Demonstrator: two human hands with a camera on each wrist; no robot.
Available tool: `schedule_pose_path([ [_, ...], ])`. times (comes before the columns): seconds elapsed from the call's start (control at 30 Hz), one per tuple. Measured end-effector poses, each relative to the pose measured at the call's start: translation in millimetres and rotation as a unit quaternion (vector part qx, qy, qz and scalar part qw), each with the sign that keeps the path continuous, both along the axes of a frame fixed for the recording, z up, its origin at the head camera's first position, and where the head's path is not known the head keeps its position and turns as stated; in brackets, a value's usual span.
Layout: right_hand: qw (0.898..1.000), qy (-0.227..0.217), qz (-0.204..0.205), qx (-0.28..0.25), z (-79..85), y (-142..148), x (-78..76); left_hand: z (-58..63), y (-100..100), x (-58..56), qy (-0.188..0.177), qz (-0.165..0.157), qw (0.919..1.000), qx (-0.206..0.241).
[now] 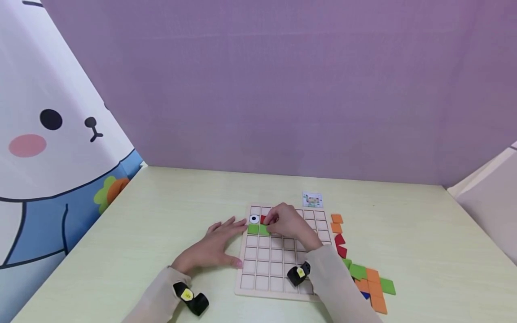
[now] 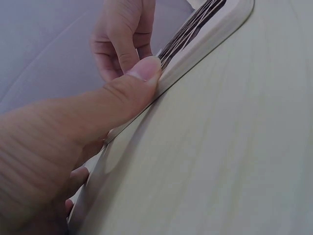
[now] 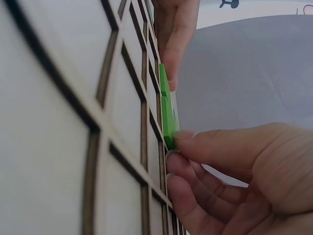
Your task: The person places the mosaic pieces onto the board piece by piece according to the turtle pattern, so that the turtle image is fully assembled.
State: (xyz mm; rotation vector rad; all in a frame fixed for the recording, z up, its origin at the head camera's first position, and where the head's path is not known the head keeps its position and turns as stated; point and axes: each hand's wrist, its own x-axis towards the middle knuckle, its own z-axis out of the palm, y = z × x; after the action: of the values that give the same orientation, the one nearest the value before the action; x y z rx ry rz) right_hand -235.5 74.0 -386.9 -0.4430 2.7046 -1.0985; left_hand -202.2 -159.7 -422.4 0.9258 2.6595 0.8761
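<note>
A pale wooden grid board [image 1: 262, 296] lies on the table. Its upper left cells hold a white eye tile [image 1: 254, 219] with a black dot, a red tile [image 1: 263, 219] partly hidden by fingers, and a green tile [image 1: 253, 229]. My right hand [image 1: 287, 223] reaches over the board with bent fingers. Thumb and fingertips pinch the near end of a second green tile [image 3: 168, 122], right beside the first one. My left hand [image 1: 218, 246] is spread along the board's left edge. Its thumb [image 2: 144, 71] and fingertips touch the frame.
Right of the board lie orange tiles [image 1: 336, 218], red pieces [image 1: 340, 239] and a loose pile of green [image 1: 387, 286], orange [image 1: 377, 303] and blue pieces [image 1: 365, 295]. A small picture card [image 1: 313, 199] lies behind the board. A purple cloth wall [image 1: 282, 89] closes the back.
</note>
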Motion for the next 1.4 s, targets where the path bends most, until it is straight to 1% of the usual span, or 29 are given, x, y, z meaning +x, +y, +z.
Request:
schedule_pose_path([
  [0.03, 1.0, -0.006, -0.005, -0.001, -0.5, -0.3, -0.7, 0.2, 0.0, 0.1, 0.0, 0.0, 1.0, 0.0],
  [0.17, 1.0, -0.002, -0.007, 0.004, -1.6, -1.7, -1.1, 0.4, -0.1, 0.1, 0.0, -0.001, 1.0, 0.003],
  [0.27, 1.0, 0.001, -0.009, 0.005, -1.0, -2.4, -0.4, -0.3, -0.7, -0.4, -0.001, -0.001, 1.0, 0.003],
  [0.6, 1.0, -0.011, -0.024, 0.0, 2.5, -0.6, -0.5, -2.6, -4.6, -1.5, 0.004, 0.002, 1.0, 0.0],
  [0.67, 1.0, -0.014, -0.025, 0.001, 3.8, 1.4, -0.2, -3.0, -4.3, -1.6, 0.004, 0.002, 1.0, 0.0],
  [0.9, 1.0, 0.003, -0.013, 0.0, 7.5, 10.1, 3.0, -2.2, -3.9, -1.2, -0.002, 0.004, 1.0, 0.005],
  [1.13, 0.999, 0.001, -0.037, 0.013, 8.5, 18.8, 8.2, -1.1, -4.5, 0.8, -0.004, 0.001, 1.0, 0.006],
  [1.3, 0.999, 0.017, -0.033, 0.025, 8.3, 29.2, 9.4, -1.4, -5.6, 0.8, -0.002, 0.0, 1.0, 0.005],
  [1.4, 0.998, 0.015, -0.041, 0.034, 9.0, 36.7, 11.2, -1.7, -6.0, 0.9, 0.0, 0.0, 1.0, 0.003],
])
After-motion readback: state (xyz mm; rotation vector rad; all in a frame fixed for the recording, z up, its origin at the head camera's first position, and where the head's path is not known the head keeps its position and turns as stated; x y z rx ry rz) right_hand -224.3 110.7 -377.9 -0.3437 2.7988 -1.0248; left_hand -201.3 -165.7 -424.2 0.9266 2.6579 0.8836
